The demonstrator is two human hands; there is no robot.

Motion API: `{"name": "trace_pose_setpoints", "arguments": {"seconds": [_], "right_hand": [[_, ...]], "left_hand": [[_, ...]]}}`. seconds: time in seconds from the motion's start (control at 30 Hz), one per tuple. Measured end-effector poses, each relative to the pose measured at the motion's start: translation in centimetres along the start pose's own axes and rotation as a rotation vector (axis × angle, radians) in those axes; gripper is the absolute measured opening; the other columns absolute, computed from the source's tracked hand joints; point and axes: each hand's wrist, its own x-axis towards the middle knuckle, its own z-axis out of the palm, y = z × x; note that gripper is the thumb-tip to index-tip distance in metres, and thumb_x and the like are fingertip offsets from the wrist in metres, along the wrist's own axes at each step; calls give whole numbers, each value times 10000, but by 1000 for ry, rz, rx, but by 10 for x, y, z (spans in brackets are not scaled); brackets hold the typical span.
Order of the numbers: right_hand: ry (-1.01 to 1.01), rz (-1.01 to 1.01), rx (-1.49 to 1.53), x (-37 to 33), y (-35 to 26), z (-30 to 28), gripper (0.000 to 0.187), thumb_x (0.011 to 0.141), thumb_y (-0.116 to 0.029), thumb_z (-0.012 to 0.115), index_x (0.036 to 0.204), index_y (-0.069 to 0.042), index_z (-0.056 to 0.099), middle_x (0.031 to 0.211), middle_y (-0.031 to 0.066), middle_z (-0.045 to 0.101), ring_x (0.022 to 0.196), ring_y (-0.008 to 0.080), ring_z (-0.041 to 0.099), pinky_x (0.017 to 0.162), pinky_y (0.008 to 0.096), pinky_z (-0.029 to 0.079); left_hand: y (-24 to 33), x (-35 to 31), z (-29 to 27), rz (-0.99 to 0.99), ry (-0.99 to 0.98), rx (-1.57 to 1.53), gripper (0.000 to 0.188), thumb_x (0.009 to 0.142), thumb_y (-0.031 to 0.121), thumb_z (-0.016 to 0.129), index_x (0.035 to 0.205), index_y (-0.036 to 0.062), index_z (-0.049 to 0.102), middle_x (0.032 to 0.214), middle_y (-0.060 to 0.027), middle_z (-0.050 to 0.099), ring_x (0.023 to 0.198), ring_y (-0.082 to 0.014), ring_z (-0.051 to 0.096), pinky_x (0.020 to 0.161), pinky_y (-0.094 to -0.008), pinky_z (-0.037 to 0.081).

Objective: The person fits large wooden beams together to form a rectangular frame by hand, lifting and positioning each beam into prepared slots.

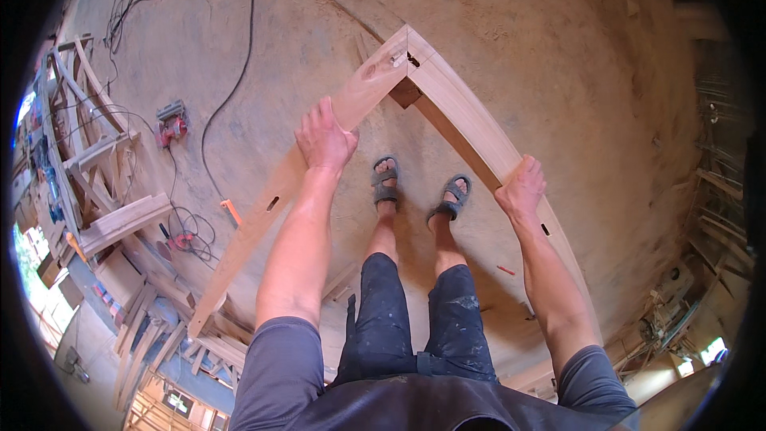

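Observation:
Two long pale wooden boards meet at a corner in front of me, making a V that opens toward my body. My left hand [327, 136] is closed around the left board [373, 86], partway down from the corner. On the other side, my right hand [523, 185] grips the right board [471, 112] over its edge. Near the corner the boards show a dark slot [413, 59]. Farther down, each board has another small slot, the left board's [273, 203] and the right board's [546, 229]. A darker wooden piece [405, 93] sits under the corner.
A red power tool [171, 124] lies on the dusty floor at left, with black cables [237, 84] around it. An orange-handled tool [230, 211] is near the left board. Stacked timber and frames [92, 112] line the left side. My sandalled feet [385, 179] stand between the boards.

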Motion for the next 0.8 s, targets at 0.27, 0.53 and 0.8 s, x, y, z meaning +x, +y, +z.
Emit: {"name": "trace_pose_setpoints", "arguments": {"seconds": [0.27, 0.53, 0.8], "right_hand": [[44, -25, -23, -6, 3, 6, 670, 701, -51, 670, 1334, -15, 452, 1180, 219, 545, 1060, 421, 580, 881, 536, 467], [102, -117, -30, 5, 20, -2, 876, 706, -121, 729, 1499, -30, 368, 1327, 228, 531, 1262, 415, 508, 1047, 534, 406], [83, -563, -136, -40, 54, -32, 900, 730, -211, 824, 1509, -8, 422, 1477, 268, 488, 1395, 428, 443, 1184, 473, 383]], "left_hand": [[-3, -16, -3, 28, 28, -49, 887, 719, 226, 863, 1492, 97, 447, 1459, -183, 498, 1348, -397, 465, 1118, -537, 376], [-18, -156, -24, -118, 123, -167, 865, 773, 196, 849, 1519, 53, 435, 1650, -221, 278, 1523, -451, 239, 1251, -560, 219], [-97, -449, 19, -772, -78, -395, 762, 816, 188, 778, 1484, 13, 456, 1460, -255, 509, 1368, -441, 457, 1184, -514, 351]]}}
